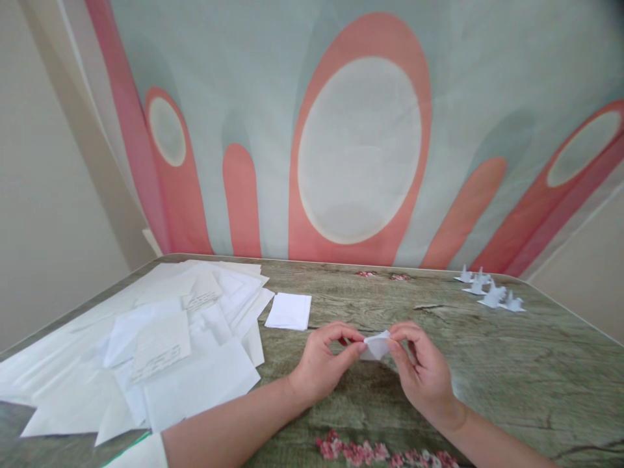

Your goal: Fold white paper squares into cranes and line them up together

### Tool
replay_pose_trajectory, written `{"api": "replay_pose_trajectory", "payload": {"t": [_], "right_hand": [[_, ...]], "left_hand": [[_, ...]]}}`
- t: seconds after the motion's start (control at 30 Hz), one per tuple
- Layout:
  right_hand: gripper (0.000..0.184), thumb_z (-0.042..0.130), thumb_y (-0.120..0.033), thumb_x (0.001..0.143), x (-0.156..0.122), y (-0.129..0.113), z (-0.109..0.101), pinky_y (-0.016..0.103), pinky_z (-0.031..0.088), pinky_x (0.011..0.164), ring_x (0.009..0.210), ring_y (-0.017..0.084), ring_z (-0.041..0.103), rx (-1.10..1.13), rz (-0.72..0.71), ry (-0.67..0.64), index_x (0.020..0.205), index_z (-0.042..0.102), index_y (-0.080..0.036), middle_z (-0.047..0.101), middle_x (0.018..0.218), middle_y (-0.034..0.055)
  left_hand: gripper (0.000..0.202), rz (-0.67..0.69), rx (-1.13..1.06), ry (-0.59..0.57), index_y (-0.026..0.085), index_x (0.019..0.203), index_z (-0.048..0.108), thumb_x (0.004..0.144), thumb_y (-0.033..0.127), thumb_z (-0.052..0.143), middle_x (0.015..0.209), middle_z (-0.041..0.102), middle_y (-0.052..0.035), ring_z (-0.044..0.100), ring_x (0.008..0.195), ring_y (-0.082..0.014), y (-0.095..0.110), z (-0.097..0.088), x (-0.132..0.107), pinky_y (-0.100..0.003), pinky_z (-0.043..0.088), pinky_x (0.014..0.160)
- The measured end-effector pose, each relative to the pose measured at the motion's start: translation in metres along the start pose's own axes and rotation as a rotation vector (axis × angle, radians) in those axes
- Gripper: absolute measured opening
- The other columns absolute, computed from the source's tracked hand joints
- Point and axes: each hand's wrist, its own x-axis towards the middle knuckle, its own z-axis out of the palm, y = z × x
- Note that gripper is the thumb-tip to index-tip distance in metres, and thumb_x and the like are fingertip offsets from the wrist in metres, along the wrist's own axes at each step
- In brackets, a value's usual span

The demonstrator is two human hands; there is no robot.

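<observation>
A small folded piece of white paper (377, 345) is held up just above the table between my two hands. My left hand (327, 359) pinches its left end between thumb and fingers. At the opposite end, my right hand (423, 369) pinches the paper's right edge the same way. Beyond my left hand lies a neat stack of square white paper (288, 311). Several folded white paper cranes (493, 294) stand grouped at the far right of the table.
A wide, untidy heap of white paper sheets (205, 377) covers the table's left side, some bearing printed text. The wood-patterned table (536, 377) carries pink flower prints. Behind its far edge hangs a patterned cloth (273, 97).
</observation>
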Motion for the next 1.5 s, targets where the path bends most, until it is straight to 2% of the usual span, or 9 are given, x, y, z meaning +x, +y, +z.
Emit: {"api": "replay_pose_trajectory", "payload": {"t": [0.3, 0.7, 0.93, 1.23, 1.5], "right_hand": [[0.002, 0.047, -0.020, 0.087, 0.0000, -0.0041, 0.0005, 0.029, 0.042, 0.070, 0.079, 0.017, 0.052, -0.004, 0.076, -0.016, 0.089, 0.048, -0.021, 0.053, 0.084, 0.0035], [0.006, 0.052, -0.026, 0.085, -0.0029, -0.0038, 0.0005, 0.027, 0.044, 0.068, 0.073, 0.016, 0.054, -0.020, 0.199, -0.031, 0.087, 0.052, -0.020, 0.056, 0.080, 0.0031], [0.007, 0.051, -0.027, 0.085, 0.0020, -0.0058, 0.0021, 0.032, 0.044, 0.075, 0.085, 0.019, 0.054, -0.011, 0.132, -0.018, 0.082, 0.051, -0.020, 0.056, 0.087, 0.0061], [0.009, 0.055, -0.027, 0.082, -0.0012, -0.0008, 0.0032, 0.030, 0.045, 0.068, 0.076, 0.017, 0.056, -0.015, 0.169, -0.001, 0.076, 0.053, -0.020, 0.057, 0.082, 0.0044], [0.013, 0.056, -0.029, 0.082, -0.0027, -0.0052, 0.0035, 0.028, 0.047, 0.066, 0.073, 0.016, 0.057, 0.002, 0.209, -0.022, 0.074, 0.054, -0.019, 0.059, 0.080, 0.0044]], "left_hand": [[0.013, -0.001, -0.055, -0.026, 0.016, 0.082, 0.070, 0.080, 0.025, 0.061, 0.083, 0.065, -0.0062, 0.059, 0.078, -0.0162, 0.0017, -0.0006, 0.0014, -0.026, 0.044, 0.075], [0.015, -0.075, -0.077, -0.047, 0.014, 0.074, 0.069, 0.078, 0.027, 0.063, 0.074, 0.065, -0.0047, 0.057, 0.071, -0.0150, 0.0053, -0.0034, 0.0040, -0.025, 0.043, 0.070], [0.015, -0.094, -0.006, -0.033, 0.014, 0.071, 0.067, 0.078, 0.025, 0.062, 0.072, 0.063, -0.0033, 0.056, 0.070, -0.0143, 0.0046, -0.0031, 0.0029, -0.024, 0.042, 0.070], [0.013, -0.086, 0.113, -0.023, 0.015, 0.068, 0.064, 0.077, 0.023, 0.061, 0.069, 0.063, -0.0022, 0.055, 0.069, -0.0145, 0.0054, 0.0000, 0.0023, -0.024, 0.041, 0.069], [0.016, -0.100, 0.095, -0.053, 0.015, 0.069, 0.065, 0.078, 0.026, 0.059, 0.071, 0.063, -0.0028, 0.055, 0.070, -0.0148, 0.0063, -0.0014, 0.0040, -0.024, 0.041, 0.069]]}}
